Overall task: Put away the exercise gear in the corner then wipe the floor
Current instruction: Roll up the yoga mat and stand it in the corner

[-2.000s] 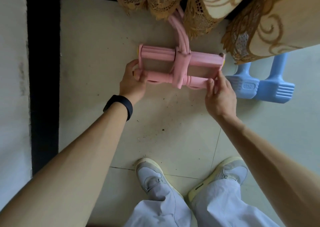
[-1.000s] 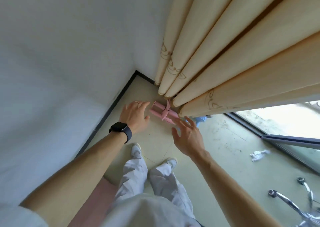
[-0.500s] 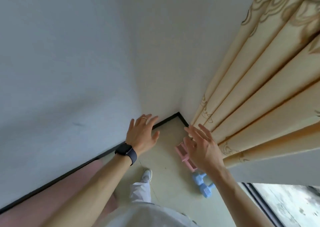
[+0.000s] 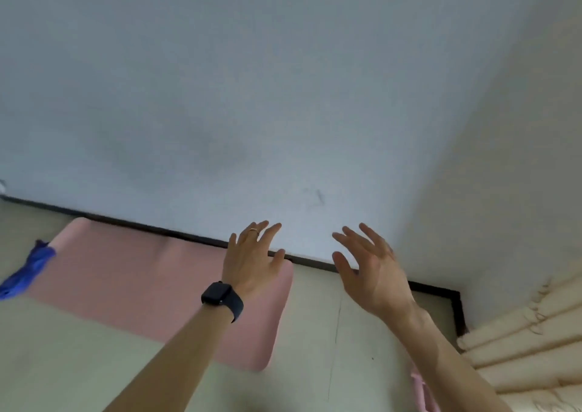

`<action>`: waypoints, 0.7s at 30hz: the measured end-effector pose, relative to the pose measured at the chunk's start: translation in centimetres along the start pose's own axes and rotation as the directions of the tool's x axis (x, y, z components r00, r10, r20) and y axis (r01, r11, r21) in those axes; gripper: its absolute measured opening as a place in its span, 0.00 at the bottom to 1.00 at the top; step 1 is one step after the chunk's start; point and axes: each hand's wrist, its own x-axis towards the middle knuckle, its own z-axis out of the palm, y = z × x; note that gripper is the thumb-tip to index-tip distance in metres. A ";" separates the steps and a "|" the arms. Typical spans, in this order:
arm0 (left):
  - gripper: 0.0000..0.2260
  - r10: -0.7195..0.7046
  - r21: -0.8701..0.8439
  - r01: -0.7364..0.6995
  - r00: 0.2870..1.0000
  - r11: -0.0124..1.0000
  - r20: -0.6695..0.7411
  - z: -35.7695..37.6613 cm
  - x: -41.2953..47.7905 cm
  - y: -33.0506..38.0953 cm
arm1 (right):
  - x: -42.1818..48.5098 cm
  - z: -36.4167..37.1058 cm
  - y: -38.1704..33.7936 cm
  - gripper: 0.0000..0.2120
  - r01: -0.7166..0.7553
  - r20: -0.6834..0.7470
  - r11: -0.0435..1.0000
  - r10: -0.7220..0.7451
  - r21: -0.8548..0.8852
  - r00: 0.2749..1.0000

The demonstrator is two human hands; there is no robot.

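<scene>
Two hands, the left hand (image 4: 252,265) and the right hand (image 4: 376,274), hover with fingers (image 4: 270,233) spread and released, grasping nothing, near a pink yoga mat (image 4: 141,285) lying along the black skirting (image 4: 315,262).
</scene>
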 end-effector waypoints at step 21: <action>0.25 -0.696 -0.050 0.721 0.646 0.691 -0.311 -18.8 -44.1 -48.2 | -10.4 26.3 -54.2 0.21 0.661 0.232 0.714 -0.700 0.232 0.675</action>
